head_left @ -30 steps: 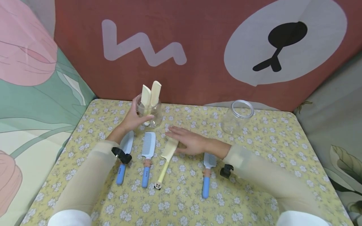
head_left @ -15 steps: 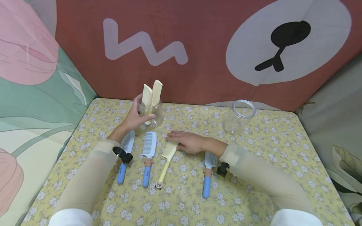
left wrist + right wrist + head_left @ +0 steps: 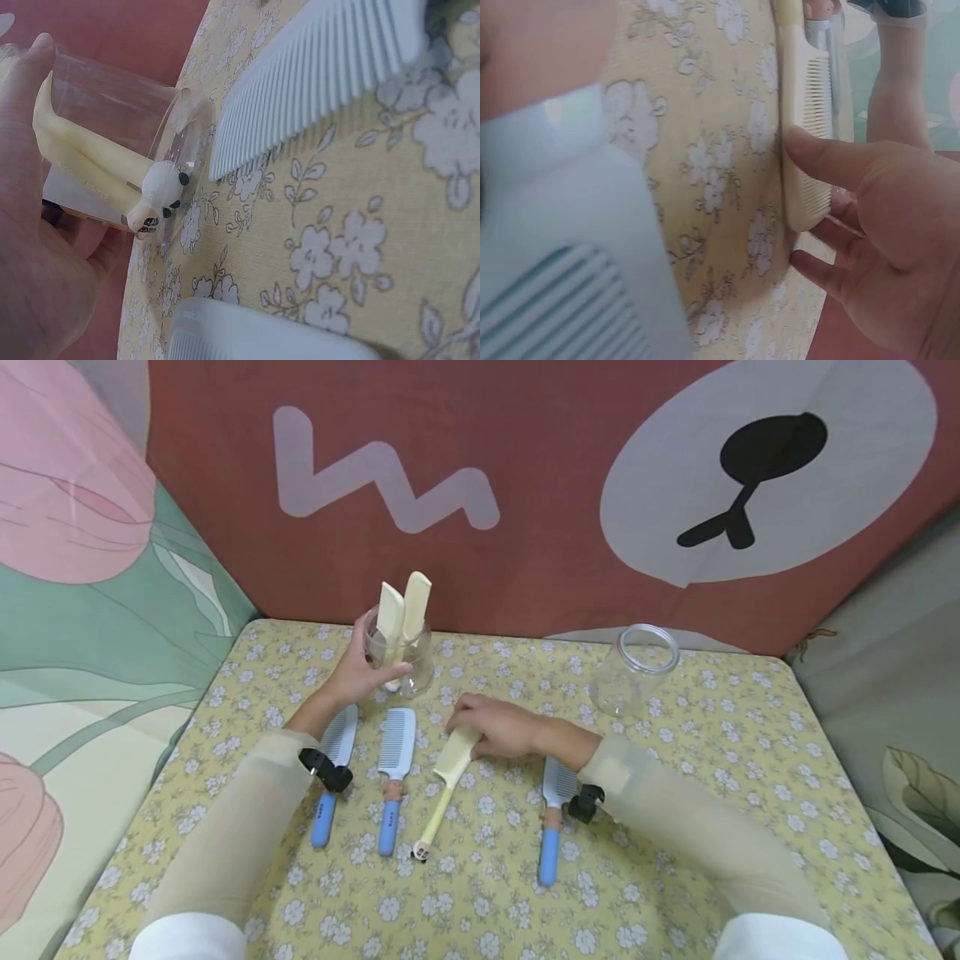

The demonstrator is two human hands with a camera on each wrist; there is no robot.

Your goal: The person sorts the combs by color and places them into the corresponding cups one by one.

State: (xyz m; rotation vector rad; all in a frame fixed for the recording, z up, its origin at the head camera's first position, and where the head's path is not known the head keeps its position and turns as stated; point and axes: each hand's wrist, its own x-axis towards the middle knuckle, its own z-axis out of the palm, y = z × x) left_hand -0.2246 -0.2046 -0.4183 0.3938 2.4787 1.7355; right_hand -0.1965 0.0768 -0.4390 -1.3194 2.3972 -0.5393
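Presently I log the right hand (image 3: pixel 498 727) pinching the toothed end of a cream comb (image 3: pixel 454 760) between thumb and fingers; its panda-tipped handle points nearward from the grip. Beyond and left of that pinch, the left hand (image 3: pixel 360 677) clasps a clear jar (image 3: pixel 422 677) with two pale combs (image 3: pixel 391 612) standing inside. I note one blue comb (image 3: pixel 549 856) partly beneath the right wrist, two further blue combs (image 3: pixel 396 739) left of the pinch, and a second jar (image 3: pixel 622 692) to its right.

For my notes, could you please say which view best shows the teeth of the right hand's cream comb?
Right wrist, because the cream comb shows separate teeth there; head gives its handle and most of its blade, teeth indistinct; left wrist omits it.
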